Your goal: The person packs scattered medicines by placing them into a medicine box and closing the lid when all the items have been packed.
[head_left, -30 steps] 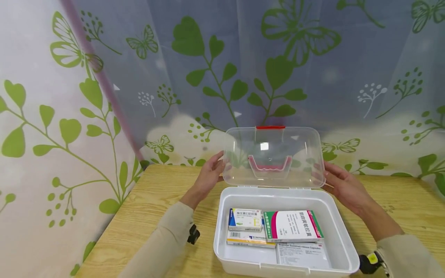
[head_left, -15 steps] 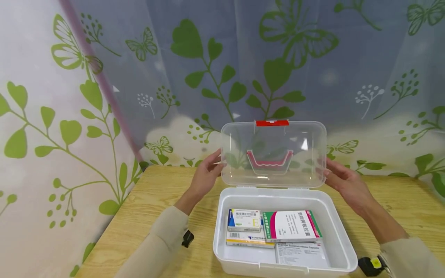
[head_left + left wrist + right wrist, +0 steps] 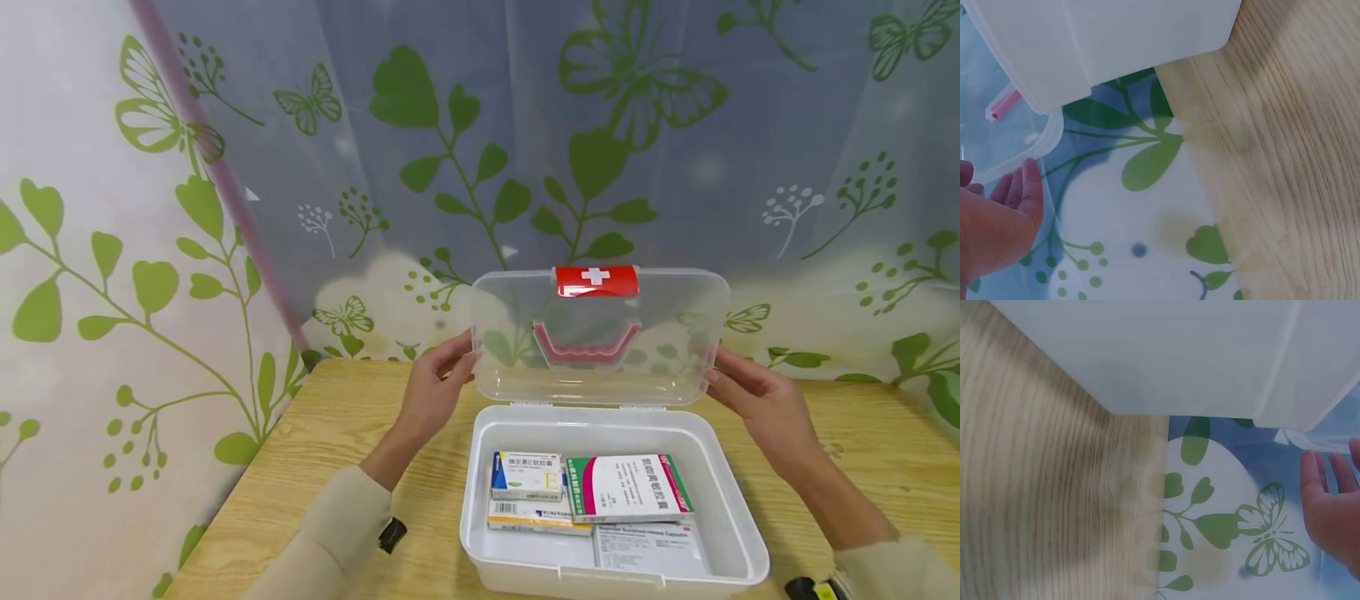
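A clear plastic lid (image 3: 517,325) with a red latch (image 3: 597,282) bearing a white cross stands raised on its hinges, tilted, behind a white medicine box (image 3: 738,500). My left hand (image 3: 431,392) holds the lid's left edge, thumb in front and fingers partly hidden behind. At the opposite edge my right hand (image 3: 772,408) grips the lid likewise. Inside the box lie a blue-and-white carton (image 3: 527,473), a yellow-edged carton (image 3: 536,514) under it, a green-and-pink capsule carton (image 3: 630,487) and a grey-white carton (image 3: 648,550). Both wrist views show fingers at the lid's rim.
The box stands on a wood-grain table (image 3: 300,500). A curtain (image 3: 450,167) printed with leaves and butterflies hangs just behind the table, and a pale one (image 3: 90,375) is at the left. A pink-red carrying handle (image 3: 587,346) shows in the lid.
The lid has tipped forward toward the box, so its red latch now shows its face and cross. Both hands have moved slightly nearer with it. The cartons stay put.
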Demonstrator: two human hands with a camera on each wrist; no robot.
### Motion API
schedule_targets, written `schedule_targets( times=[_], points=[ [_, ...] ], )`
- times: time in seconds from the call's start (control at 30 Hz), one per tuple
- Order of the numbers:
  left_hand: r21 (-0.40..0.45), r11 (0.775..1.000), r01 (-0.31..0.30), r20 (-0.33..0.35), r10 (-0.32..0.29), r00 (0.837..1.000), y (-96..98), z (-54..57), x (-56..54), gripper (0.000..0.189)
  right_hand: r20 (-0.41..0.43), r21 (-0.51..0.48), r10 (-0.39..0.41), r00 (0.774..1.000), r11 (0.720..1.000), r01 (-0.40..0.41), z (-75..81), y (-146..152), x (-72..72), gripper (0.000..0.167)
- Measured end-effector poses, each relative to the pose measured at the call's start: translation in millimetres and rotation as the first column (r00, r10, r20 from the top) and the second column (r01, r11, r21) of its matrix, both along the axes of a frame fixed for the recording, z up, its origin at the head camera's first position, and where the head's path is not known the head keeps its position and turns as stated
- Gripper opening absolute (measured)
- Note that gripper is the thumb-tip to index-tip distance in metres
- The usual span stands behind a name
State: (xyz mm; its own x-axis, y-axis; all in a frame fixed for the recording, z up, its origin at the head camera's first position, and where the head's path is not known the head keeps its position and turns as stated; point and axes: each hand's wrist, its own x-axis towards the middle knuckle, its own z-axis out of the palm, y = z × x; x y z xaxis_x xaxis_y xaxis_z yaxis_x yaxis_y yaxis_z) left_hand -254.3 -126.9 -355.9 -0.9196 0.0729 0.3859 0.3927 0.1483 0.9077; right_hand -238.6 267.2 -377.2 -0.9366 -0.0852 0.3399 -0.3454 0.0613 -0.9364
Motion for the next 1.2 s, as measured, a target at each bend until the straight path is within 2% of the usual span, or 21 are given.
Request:
schedule_targets(
  times=[0.2, 0.4, 0.63, 0.77, 0.93, 1.03, 1.13, 1.2],
  points=[
    [-0.015, 0.999, 0.039, -0.005, -0.039, 0.999, -0.7, 4.1, 12.8, 0.037, -0.022, -0.126, 0.044, 0.999, 0.991, -0.047, 2.1, -2, 9.5, 0.046],
    [-0.008, 0.998, 0.062, 0.005, -0.062, 0.998, -1.4, 7.6, 23.5, 0.038, -0.061, -0.172, 0.135, 0.989, 0.974, -0.144, 5.5, -3, 19.0, 0.044],
    [0.010, 0.990, 0.143, -0.016, -0.143, 0.990, -0.8, 11.9, 35.1, 0.044, -0.100, -0.316, 0.259, 0.961, 0.907, -0.278, 10.2, -4, 29.2, 0.036],
    [-0.006, 0.981, 0.192, -0.031, -0.192, 0.981, -0.9, 15.0, 43.0, 0.046, -0.137, -0.340, 0.314, 0.939, 0.876, -0.343, 11.1, -3, 35.1, 0.039],
    [-0.005, 0.973, 0.229, -0.046, -0.229, 0.972, -1.6, 18.4, 53.1, 0.047, -0.246, -0.325, 0.352, 0.903, 0.848, -0.419, 8.1, -3, 43.4, 0.044],
    [-0.007, 0.971, 0.237, -0.045, -0.237, 0.970, -2.2, 18.5, 58.6, 0.047, -0.283, -0.306, 0.334, 0.899, 0.857, -0.415, 5.5, -6, 48.3, 0.046],
    [-0.014, 0.971, 0.239, -0.038, -0.239, 0.970, -3.0, 16.5, 64.2, 0.047, -0.270, -0.307, 0.302, 0.914, 0.873, -0.379, 3.5, -8, 53.9, 0.044],
    [-0.018, 0.970, 0.244, -0.042, -0.244, 0.969, -3.1, 15.2, 67.9, 0.047, -0.244, -0.279, 0.261, 0.934, 0.903, -0.325, 2.5, -8, 58.9, 0.043]
  ],
)
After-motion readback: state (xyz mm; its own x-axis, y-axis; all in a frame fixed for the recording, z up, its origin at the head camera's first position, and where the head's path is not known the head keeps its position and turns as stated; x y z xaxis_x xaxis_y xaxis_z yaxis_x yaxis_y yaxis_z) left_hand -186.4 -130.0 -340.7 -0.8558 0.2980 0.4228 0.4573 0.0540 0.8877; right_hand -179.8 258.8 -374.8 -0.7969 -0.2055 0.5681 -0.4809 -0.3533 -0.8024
